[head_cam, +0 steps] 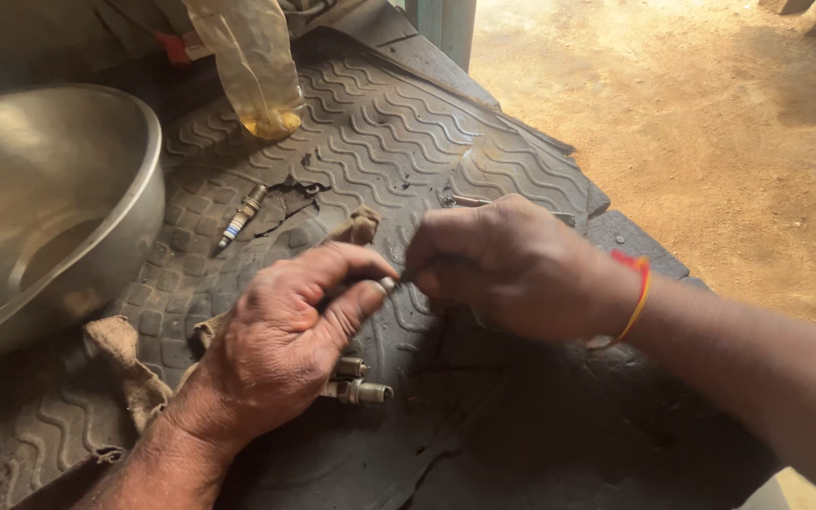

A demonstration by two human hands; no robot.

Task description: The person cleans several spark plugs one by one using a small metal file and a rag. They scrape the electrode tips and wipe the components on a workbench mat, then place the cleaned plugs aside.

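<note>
My left hand (285, 331) pinches a small spark plug (386, 282) by its metal tip, over a dark ribbed rubber mat (399, 142). My right hand (507, 264), with a red and yellow thread on its wrist, is closed around a thin tool whose end meets the plug; most of the tool is hidden in the fist. Two more spark plugs (356, 382) lie on the mat just under my left hand. Another spark plug (241, 215) lies apart at the upper left of the mat.
A large metal bowl (139, 179) stands at the left edge. A brown rag (129, 364) lies under my left wrist. A clear plastic bag with yellow liquid (257, 76) hangs at the top. Sandy ground (710, 113) lies beyond the mat's right edge.
</note>
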